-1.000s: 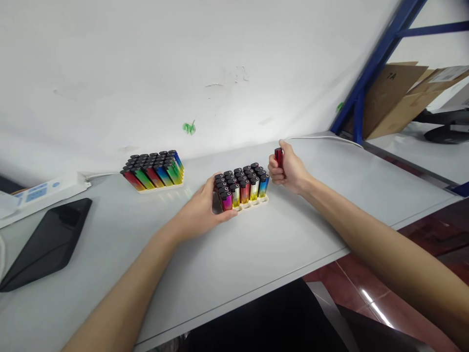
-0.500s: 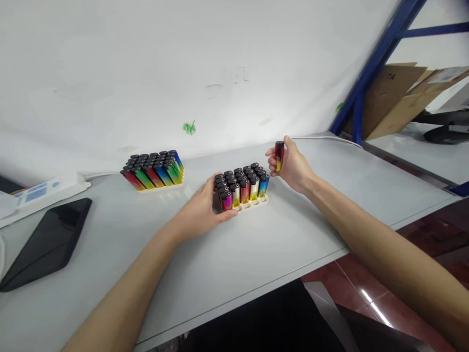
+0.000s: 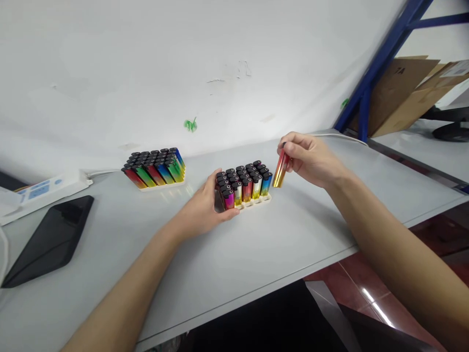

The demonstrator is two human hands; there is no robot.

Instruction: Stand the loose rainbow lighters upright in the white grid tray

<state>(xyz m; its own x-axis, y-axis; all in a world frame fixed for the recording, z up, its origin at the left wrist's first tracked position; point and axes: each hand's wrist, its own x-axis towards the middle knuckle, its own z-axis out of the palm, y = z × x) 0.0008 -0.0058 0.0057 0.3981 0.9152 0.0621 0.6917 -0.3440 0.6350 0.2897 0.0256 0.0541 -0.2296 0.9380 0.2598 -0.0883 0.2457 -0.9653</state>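
Note:
A red-and-gold lighter (image 3: 280, 168) is pinched near its black top between the thumb and fingers of my right hand (image 3: 308, 156). It tilts, bottom end towards the left, just right of the nearer lighter tray. My left hand (image 3: 205, 205) grips the left end of that cream tray (image 3: 254, 203), thumb at the front corner and fingers along the side. Several lighters (image 3: 246, 188) with black tops stand upright in it, in pink, silver, red and blue fading to yellow. Holes without lighters show along the tray's front edge.
Further left, near the wall, a second tray (image 3: 163, 186) is packed with colourful lighters (image 3: 154, 171). A black phone (image 3: 49, 239) lies on the grey table (image 3: 205, 288), with a white power strip (image 3: 47, 193) behind it. Cardboard boxes (image 3: 399, 98) stand beyond a blue frame (image 3: 381, 63).
My right hand has turned over, and the lighter in it swung from upright in the fingers to a tilted hold with its bottom end exposed. My left hand stays on the tray.

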